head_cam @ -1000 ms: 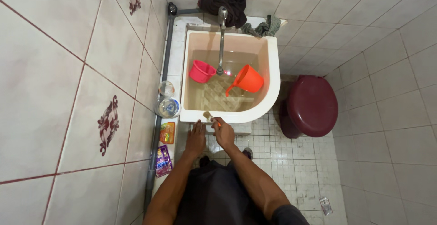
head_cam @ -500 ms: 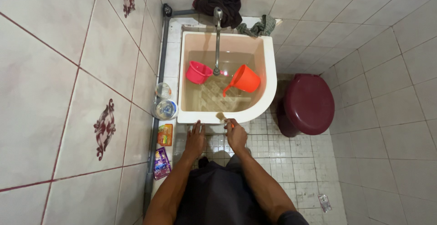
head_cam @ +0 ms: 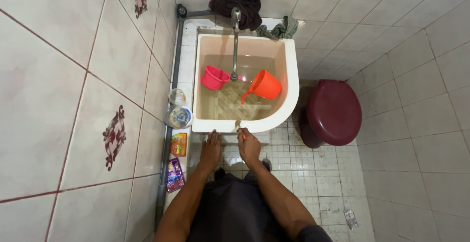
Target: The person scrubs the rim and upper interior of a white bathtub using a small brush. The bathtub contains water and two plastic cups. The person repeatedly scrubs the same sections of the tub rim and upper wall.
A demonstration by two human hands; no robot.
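Both hands at the front rim of the water tub (head_cam: 293, 75), brush in the right.

Right hand (head_cam: 249, 146) is closed round a small brush (head_cam: 239, 127); orange handle shows betw. the fingers, bristle end on the rim just ahead, long axis prob. pointing away from the person. Left hand (head_cam: 211, 149) lies flat, fingers spread, beside it. Left of the tub, by the wall: an orange packet (head_cam: 179, 144), then a purple packet (head_cam: 174, 174) nearer the person.

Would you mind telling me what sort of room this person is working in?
Most likely a small home bathroom: a dark red toilet with its lid shut, a water tub under a tap, and tiled walls and floor.
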